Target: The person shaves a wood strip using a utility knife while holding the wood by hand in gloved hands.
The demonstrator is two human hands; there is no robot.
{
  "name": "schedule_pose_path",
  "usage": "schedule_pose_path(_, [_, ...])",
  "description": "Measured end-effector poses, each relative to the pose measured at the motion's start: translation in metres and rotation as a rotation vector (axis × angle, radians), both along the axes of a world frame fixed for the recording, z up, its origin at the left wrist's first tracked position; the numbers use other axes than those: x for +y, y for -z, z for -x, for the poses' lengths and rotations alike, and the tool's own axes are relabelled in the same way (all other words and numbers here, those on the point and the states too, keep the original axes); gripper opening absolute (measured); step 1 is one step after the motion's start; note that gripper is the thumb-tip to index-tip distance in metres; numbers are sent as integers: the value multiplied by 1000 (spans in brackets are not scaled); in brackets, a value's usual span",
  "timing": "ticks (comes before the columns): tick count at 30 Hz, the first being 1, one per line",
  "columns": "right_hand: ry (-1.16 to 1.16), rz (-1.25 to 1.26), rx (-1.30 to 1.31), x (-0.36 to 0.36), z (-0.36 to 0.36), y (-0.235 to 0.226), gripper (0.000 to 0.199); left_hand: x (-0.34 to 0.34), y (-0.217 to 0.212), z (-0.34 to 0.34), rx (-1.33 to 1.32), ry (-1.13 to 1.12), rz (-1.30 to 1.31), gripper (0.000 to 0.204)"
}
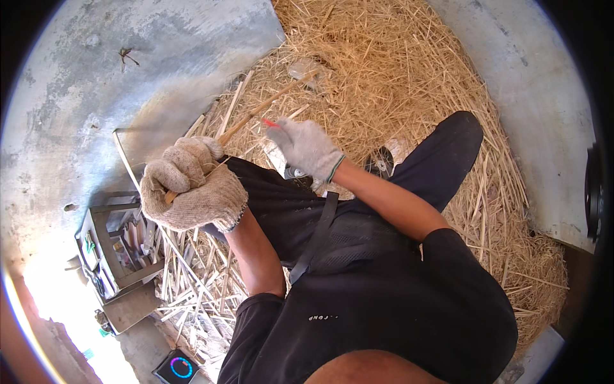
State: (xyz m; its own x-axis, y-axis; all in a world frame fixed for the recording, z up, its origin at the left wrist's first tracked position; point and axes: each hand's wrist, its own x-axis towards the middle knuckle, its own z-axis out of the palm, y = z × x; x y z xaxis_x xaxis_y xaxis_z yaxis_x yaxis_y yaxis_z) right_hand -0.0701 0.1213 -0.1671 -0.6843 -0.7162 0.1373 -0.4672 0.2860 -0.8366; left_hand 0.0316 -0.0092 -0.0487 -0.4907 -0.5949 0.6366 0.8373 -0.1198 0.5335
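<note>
My left hand (192,185), in a thick beige knit glove, is wrapped round a thin tan strip (259,112) that looks like split bamboo or cane. One short end shows below the fingers, and the long part slants up and right over the shavings. My right hand (307,147), in a pale knit glove, is beside the strip, slightly blurred. Its fingers are closed, with a small red piece (270,122) poking out at the fingertips towards the strip. The rest of that piece is hidden, so its kind cannot be told.
Straw-coloured shavings (396,57) cover the floor around my legs, with longer loose strips (192,281) at the lower left. Worn grey walls (147,57) stand at left and right. A box-like shelf (128,249) with assorted items and a dark device with a glowing ring (181,367) are at the left.
</note>
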Motion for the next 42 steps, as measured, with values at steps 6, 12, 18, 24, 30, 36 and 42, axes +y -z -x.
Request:
schedule_pose_path(6, [98, -31, 26, -6, 34, 15, 45, 15, -11, 6, -64, -70, -73, 37])
schedule_pose_path(12, [97, -27, 288, -6, 37, 38, 41, 5, -3, 4, -19, 17, -22, 36])
schedule_pose_path(18, [5, -42, 70, -3, 7, 6, 40, -12, 4, 4, 43, 130, 91, 40])
schedule_pose_path(24, [63, 17, 178, -10, 15, 20, 40, -23, 1, 3, 23, 186, 68, 39])
schedule_pose_path(30, [-17, 110, 104, 2, -18, -22, 43, -9, 6, 5, 31, 83, 71, 39])
schedule_pose_path(36, [5, 89, 98, -17, -11, -21, 42, -5, 0, 4, 22, 49, 17, 42])
schedule_pose_path(42, [-6, 178, 84, -12, -31, -39, 39, -3, 3, 1, -13, -36, -105, 42])
